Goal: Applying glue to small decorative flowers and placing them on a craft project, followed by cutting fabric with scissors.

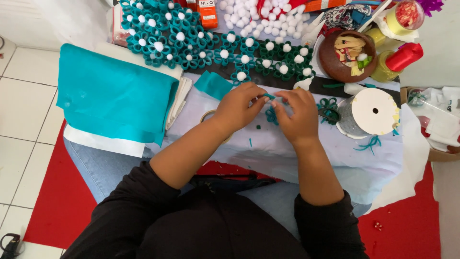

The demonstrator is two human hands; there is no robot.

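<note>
Nearest the camera are the person's black sleeves and bare forearms, reaching forward over a lap in blue jeans; below lies a red mat [62, 201] on white floor tiles [24, 96].

The two hands meet over a pale cloth [297, 158] spread on the work surface; the left hand [238, 106] and the right hand [298, 112] are close together, fingertips almost touching, both pinched on a small teal felt flower [271, 115] held between them just above the cloth; the fingers of each hand are curled shut on this piece; how firmly they grip cannot be told. A few teal scraps [369, 143] lie on the cloth near the hands.

Just to the right of the right hand stands a large spool [369, 112] with a white round top; another looped teal flower [328, 108] lies between it and the hand. To the left a folded sheet of teal felt [115, 98] rests over white paper.

Farther off, beyond the hands, rows of finished teal flowers [191, 43], each with a white pompom in the middle, cover the surface; behind them is a heap of loose white pompoms [261, 19]; at the far right a brown bowl [347, 55] holds small odds and ends, with a yellow bottle with a red cap [397, 60] beside it.
</note>
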